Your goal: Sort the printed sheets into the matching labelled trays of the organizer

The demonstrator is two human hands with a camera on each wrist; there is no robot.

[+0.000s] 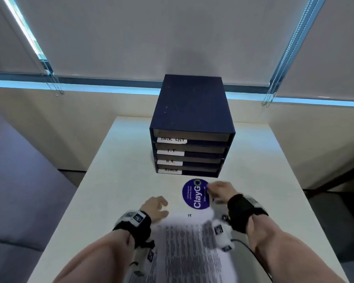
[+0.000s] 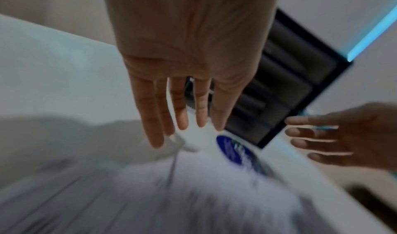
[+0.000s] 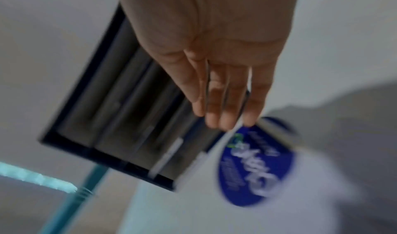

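Your left hand and right hand: fingers straight, holding nothing, above white printed sheets on white table; dark-blue four-tray organizer beyond round blue sticker.

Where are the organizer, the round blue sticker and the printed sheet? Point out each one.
organizer (image 1: 189,103): head view, on its dark blue top panel.
round blue sticker (image 1: 195,196): head view, on the white lettering at its middle.
printed sheet (image 1: 190,248): head view, on the text block between the forearms.
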